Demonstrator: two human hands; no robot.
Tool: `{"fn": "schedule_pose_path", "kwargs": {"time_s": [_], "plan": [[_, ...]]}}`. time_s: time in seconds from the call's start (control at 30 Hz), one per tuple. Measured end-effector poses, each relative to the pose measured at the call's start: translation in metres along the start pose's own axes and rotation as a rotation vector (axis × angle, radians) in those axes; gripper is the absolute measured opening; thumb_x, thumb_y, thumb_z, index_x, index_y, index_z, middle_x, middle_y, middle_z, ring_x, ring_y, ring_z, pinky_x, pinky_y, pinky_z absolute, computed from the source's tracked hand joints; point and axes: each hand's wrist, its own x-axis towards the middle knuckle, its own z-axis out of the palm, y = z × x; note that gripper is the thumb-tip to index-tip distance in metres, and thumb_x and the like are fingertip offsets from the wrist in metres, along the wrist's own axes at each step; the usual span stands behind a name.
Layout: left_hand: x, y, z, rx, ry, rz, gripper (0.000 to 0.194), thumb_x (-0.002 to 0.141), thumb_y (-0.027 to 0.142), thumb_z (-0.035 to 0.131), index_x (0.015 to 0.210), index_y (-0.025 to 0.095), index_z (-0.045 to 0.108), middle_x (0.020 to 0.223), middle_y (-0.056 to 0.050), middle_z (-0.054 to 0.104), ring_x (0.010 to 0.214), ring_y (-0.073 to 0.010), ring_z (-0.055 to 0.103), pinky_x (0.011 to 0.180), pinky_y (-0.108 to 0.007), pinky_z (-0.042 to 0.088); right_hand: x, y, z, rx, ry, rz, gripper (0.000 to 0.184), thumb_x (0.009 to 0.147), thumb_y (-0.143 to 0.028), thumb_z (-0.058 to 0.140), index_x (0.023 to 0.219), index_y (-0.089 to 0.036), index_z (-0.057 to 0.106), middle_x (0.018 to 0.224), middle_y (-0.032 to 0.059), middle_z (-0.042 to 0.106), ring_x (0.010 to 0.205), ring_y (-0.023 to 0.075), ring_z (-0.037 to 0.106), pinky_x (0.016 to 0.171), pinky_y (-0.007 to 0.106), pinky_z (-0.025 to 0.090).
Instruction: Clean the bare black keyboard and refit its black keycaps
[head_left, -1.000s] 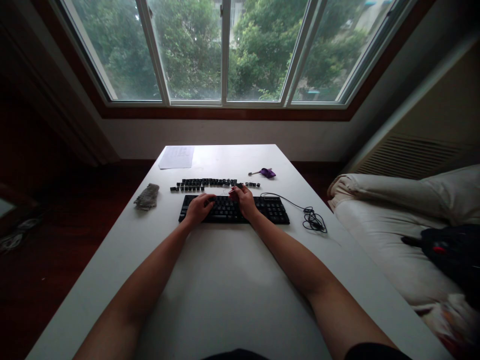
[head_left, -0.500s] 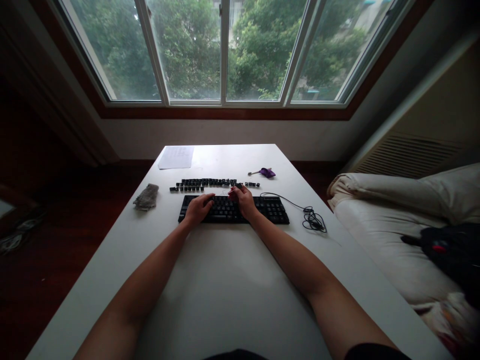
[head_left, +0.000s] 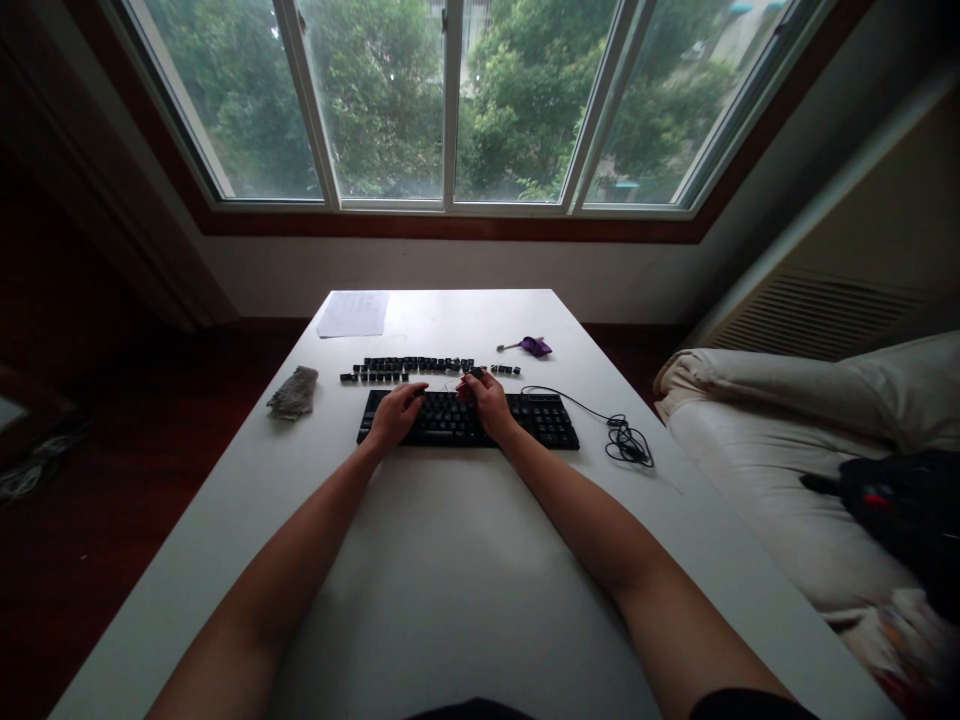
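Note:
A black keyboard (head_left: 442, 432) lies across the white table, with keys still seated over much of it. My left hand (head_left: 395, 415) rests over its left part, thumb and fingers curled together around a small dark piece too tiny to make out. Above the middle of the keyboard, my right hand (head_left: 491, 405) is closed on a small dark tool (head_left: 474, 373); thin wire ends, like those of a keycap puller, show at its left. Just behind the keyboard, loose black keycaps (head_left: 409, 363) stand in rows.
A grey cloth (head_left: 294, 393) lies at the left edge, and a paper sheet (head_left: 354, 314) at the far left corner. Toward the back right is a brush with a purple part (head_left: 535, 346). The coiled cable (head_left: 630, 442) sits right of the keyboard. A sofa (head_left: 757, 480) stands alongside.
My left fingers have shifted very slightly left and up. The right hand has turned a little around the small tool. Keyboard and loose keycaps stay where they were.

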Motion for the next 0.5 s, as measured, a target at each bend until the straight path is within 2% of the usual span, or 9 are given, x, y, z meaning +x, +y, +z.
{"fn": "schedule_pose_path", "kwargs": {"time_s": [0.1, 0.2, 0.33, 0.5], "plan": [[0.001, 0.0, 0.0, -0.044, 0.023, -0.004, 0.033, 0.094, 0.03, 0.049, 0.122, 0.024, 0.066, 0.116, -0.007, 0.067, 0.101, -0.021, 0.064, 0.089, -0.034, 0.05, -0.001, -0.001, 0.001, -0.005, -0.002, -0.004, 0.032, 0.076, -0.049, 0.069, 0.084, -0.019, 0.06, 0.075, 0.0021, 0.068, 0.059, 0.0128, 0.061, 0.058, 0.026, 0.05], [0.001, -0.003, 0.001, -0.102, 0.027, -0.023, 0.033, 0.094, 0.031, 0.05, 0.122, 0.024, 0.065, 0.115, -0.007, 0.068, 0.093, -0.0187, 0.066, 0.085, -0.033, 0.051, -0.002, -0.002, 0.001, -0.007, -0.005, -0.006, 0.032, 0.075, -0.048, 0.069, 0.084, -0.019, 0.06, 0.072, 0.0013, 0.067, 0.059, 0.0129, 0.061, 0.057, 0.026, 0.049], [0.003, -0.006, 0.0, -0.203, 0.037, -0.1, 0.036, 0.094, 0.033, 0.049, 0.126, 0.021, 0.061, 0.102, -0.006, 0.071, 0.081, -0.0159, 0.067, 0.081, -0.031, 0.052, -0.002, -0.002, 0.0, -0.005, -0.018, -0.019, 0.031, 0.076, -0.047, 0.069, 0.084, -0.019, 0.06, 0.071, 0.0008, 0.067, 0.059, 0.013, 0.061, 0.058, 0.026, 0.049], [0.012, -0.011, -0.004, -0.389, 0.15, -0.182, 0.037, 0.092, 0.035, 0.049, 0.125, 0.018, 0.054, 0.095, -0.006, 0.071, 0.073, -0.0141, 0.067, 0.075, -0.029, 0.053, -0.002, -0.002, -0.002, -0.002, -0.016, -0.011, 0.032, 0.075, -0.048, 0.069, 0.084, -0.019, 0.059, 0.073, 0.0013, 0.068, 0.06, 0.0133, 0.062, 0.058, 0.026, 0.049]]}}
